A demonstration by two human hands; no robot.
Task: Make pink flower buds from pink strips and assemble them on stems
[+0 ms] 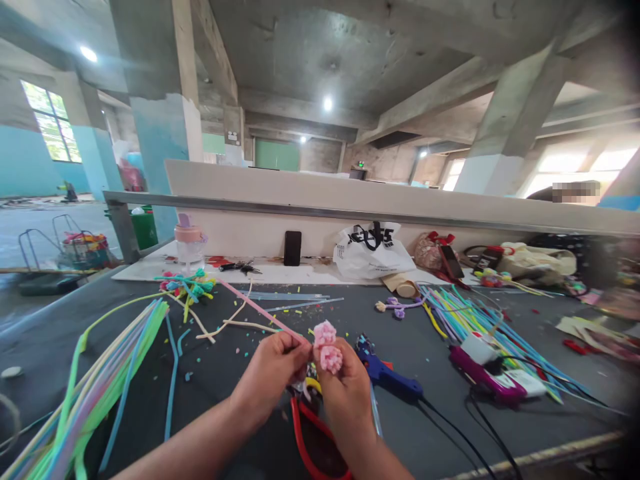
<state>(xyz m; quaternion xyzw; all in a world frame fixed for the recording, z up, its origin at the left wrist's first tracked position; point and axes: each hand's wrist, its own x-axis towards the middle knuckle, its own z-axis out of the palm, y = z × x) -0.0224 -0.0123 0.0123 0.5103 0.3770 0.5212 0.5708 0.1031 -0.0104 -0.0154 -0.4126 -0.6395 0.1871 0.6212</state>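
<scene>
Pinched in the fingers of my left hand (275, 373) is a pink pipe cleaner (260, 308), its long end running up and left over the table. My right hand (345, 393) grips a pink pipe-cleaner flower (327, 347) made of two fluffy curled clumps, close beside the left fingertips. Whether the strand joins the flower is hidden by the fingers. Below my hands lie red-handled pliers (305, 433), partly covered by the right hand and wrist. A blue glue gun (390, 379) rests just right of my right hand, its cord trailing toward the front edge.
Bundles of coloured pipe cleaners lie at left (107, 387) and right (465, 327). Finished-looking colourful pieces (190, 285) sit back left. A purple power strip (480, 380) with cords is at right. A bottle (189, 247), phone (293, 248) and white bag (370, 250) line the back.
</scene>
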